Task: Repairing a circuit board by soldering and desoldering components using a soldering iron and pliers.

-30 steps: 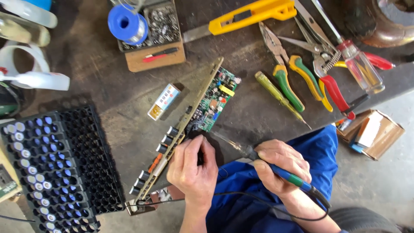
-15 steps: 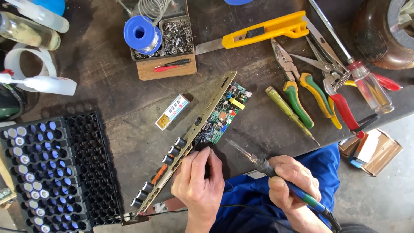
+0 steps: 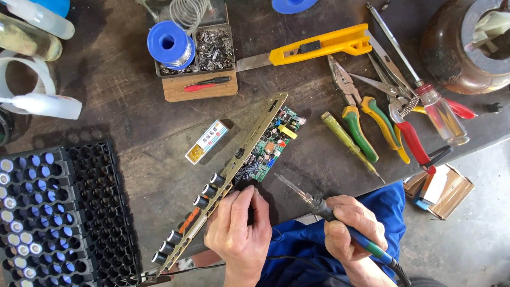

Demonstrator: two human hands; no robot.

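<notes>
Right grip (image 3: 353, 226) holds soldering iron (image 3: 319, 204) near circuit board (image 3: 268, 146).

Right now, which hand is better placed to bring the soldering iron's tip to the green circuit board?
Right. The right hand already grips the soldering iron, its tip pointing at the green circuit board from close by. The left hand is busy, its fingers pressed at the board's near edge.
</notes>
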